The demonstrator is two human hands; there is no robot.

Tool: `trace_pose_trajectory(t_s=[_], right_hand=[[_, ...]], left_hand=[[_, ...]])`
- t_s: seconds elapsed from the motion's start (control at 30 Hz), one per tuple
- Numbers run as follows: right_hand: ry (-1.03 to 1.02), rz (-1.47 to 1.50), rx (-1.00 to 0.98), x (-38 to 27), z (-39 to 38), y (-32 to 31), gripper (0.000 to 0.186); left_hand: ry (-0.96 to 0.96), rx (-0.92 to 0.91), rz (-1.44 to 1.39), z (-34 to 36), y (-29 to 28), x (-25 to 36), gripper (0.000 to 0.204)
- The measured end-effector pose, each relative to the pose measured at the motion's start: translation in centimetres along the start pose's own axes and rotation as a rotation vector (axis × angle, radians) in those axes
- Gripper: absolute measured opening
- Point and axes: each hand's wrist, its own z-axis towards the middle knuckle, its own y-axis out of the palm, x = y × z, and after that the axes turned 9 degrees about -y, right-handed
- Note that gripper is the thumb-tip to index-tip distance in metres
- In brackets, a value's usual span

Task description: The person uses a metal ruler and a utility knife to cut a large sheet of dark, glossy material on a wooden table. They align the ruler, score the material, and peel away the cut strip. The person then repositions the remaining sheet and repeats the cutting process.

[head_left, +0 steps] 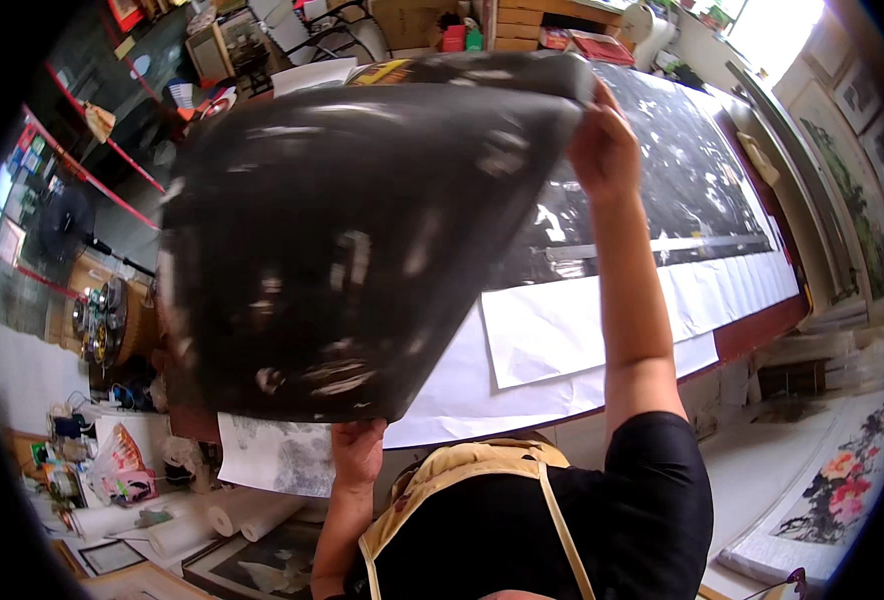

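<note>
A large black sheet of paper (292,200) with white patches hangs raised and curved between my two hands. My left hand (358,452) pinches its near edge, close to my body. My right hand (607,150) grips its far right corner, with that arm stretched out over the table. To the right, a similar black sheet with white marks (652,130) lies flat, and a long metal ruler-like strip (702,243) rests along its near side. White paper sheets (562,335) lie nearer to me. One white sheet with grey smudges (277,455) shows below the raised sheet.
The dark red table edge (762,335) runs along the right. A floor fan (67,220) and a plastic bag (122,465) are at the left. Rolled papers (232,515) lie at lower left. A flower painting (832,480) is at lower right, and a chair (317,35) stands beyond the table.
</note>
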Motion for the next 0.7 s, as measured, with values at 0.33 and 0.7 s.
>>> trace_pose_trajectory(t_s=[0.33, 0.7], right_hand=[[0.432, 0.615, 0.247, -8.6, -27.2, -11.5, 0.104], [0.29, 0.066, 0.705, 2.4, -18.7, -22.4, 0.035]], left_hand=[[-0.027, -0.042, 0.091, -4.1, -9.0, 3.0, 0.069], [0.269, 0.644, 0.365, -8.9, -9.5, 9.6, 0.07]])
